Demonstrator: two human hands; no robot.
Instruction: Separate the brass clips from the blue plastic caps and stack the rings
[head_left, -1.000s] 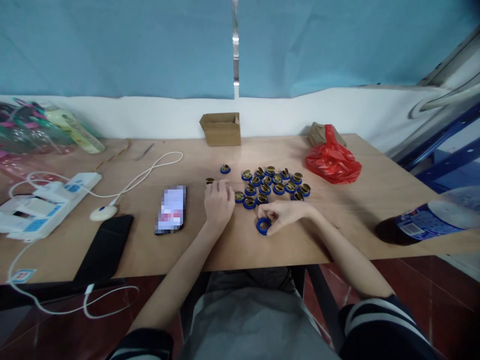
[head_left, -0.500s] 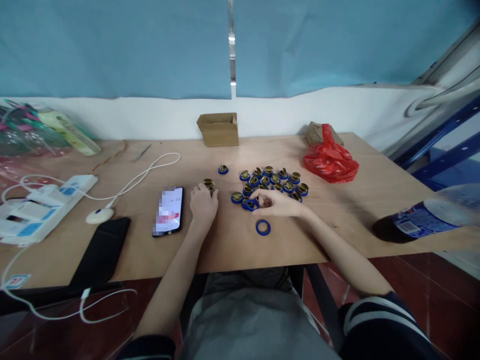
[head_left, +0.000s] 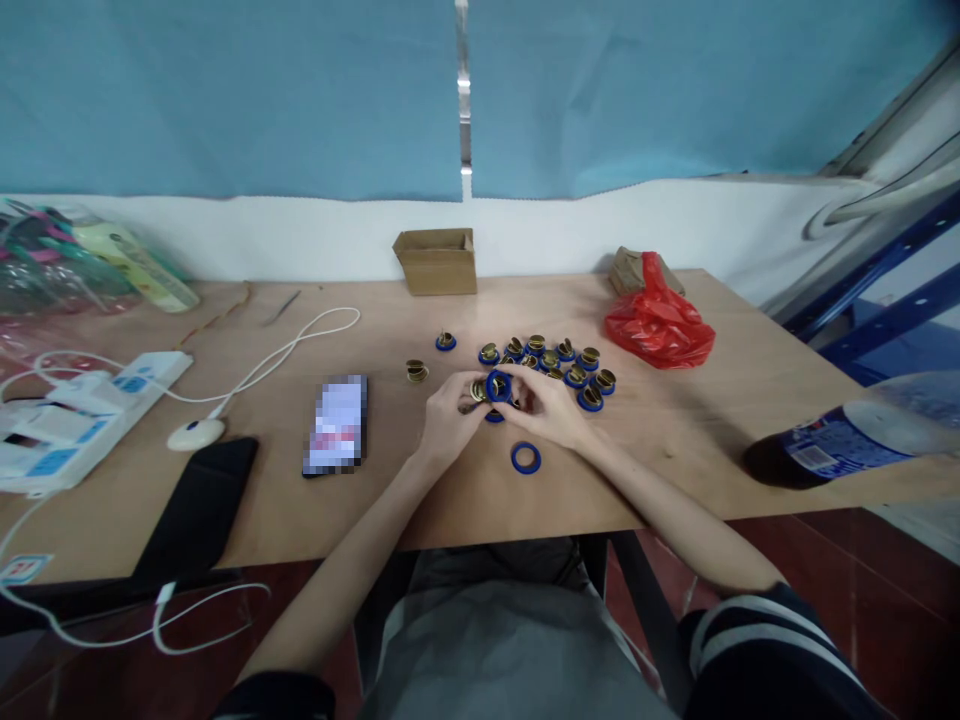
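Note:
My left hand (head_left: 444,418) pinches a brass-coloured round metal piece (head_left: 477,391). Against it, the fingers of my right hand (head_left: 553,408) grip a blue ring (head_left: 489,387), and the two hands meet above the table. Behind and beside my right hand sits a group of brass pieces seated in blue rings (head_left: 590,399), some partly covered by the fingers. Another ringed piece (head_left: 445,342) stands apart, farther back. One brass piece without a ring (head_left: 416,372) rests left of the group. A loose blue ring (head_left: 515,460) lies flat in front of my hands.
A lit phone (head_left: 335,425) and a dark phone (head_left: 199,510) lie at left, near a power strip (head_left: 150,390) with white cables. At the back stands an open cardboard box (head_left: 439,268). A red plastic bag (head_left: 660,325) and a bottle of dark drink (head_left: 825,440) occupy the right.
My left hand has moved right from the brass pieces at left, bringing one along. My right hand has lifted a blue ring slightly, and both hands now meet.

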